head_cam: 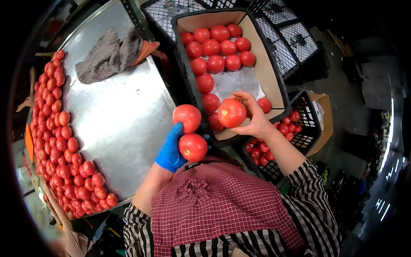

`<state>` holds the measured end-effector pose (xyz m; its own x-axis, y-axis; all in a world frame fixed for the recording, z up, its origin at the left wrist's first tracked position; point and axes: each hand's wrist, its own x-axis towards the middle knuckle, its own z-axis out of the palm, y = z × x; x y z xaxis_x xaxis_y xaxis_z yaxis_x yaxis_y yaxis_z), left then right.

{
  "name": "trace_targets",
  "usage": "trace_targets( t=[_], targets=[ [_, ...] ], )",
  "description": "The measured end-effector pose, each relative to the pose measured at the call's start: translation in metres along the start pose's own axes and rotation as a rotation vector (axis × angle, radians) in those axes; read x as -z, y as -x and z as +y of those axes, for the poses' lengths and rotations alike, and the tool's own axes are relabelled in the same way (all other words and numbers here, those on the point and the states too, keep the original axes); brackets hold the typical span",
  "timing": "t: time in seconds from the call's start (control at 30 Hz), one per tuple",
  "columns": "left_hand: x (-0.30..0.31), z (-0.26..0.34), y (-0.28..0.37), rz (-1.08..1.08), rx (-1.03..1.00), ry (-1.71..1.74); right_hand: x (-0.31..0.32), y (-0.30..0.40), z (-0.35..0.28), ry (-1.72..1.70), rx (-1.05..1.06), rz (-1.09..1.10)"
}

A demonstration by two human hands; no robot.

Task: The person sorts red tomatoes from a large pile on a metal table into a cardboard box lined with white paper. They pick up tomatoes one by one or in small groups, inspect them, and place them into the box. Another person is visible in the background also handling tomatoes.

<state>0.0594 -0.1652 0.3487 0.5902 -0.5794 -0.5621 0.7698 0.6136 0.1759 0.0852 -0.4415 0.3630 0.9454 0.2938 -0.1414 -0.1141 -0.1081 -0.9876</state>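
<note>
My left hand (171,149), in a blue glove, holds two tomatoes: an upper tomato (187,118) and a lower tomato (193,147). Bare, my right hand (253,115) grips one tomato (232,113) by its side, above the near end of a black plastic crate (284,96) lined with brown cardboard. Inside the crate, rows of tomatoes (215,63) fill the far part and run down the left side. One tomato (264,105) sits at the near right. White paper (237,82) shows on the crate floor between them.
A metal table (122,128) on the left bears a large heap of tomatoes (61,144) and a grey cloth (102,57). Beside my right forearm stands a black basket (306,128) holding tomatoes. Covered black crates (300,38) stand behind. Another person's arm (56,202) reaches in at lower left.
</note>
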Motion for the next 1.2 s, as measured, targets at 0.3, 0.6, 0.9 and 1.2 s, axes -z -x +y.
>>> trace_targets(
  t=[0.3,0.6,0.9,1.2],
  targets=[
    [-0.006,-0.004,0.030,-0.077,-0.015,0.169,-0.056,-0.004,-0.019,-0.219,0.115,-0.164],
    [0.050,0.003,0.077,-0.068,-0.154,0.147,-0.130,0.002,-0.035,-0.087,0.135,-0.281],
    [0.117,0.028,0.162,-0.057,-0.285,0.183,-0.244,-0.007,-0.027,-0.044,0.134,-0.388],
    [0.183,0.040,0.225,0.036,-0.476,0.256,-0.349,-0.031,-0.026,0.134,0.151,-0.496]
  ],
)
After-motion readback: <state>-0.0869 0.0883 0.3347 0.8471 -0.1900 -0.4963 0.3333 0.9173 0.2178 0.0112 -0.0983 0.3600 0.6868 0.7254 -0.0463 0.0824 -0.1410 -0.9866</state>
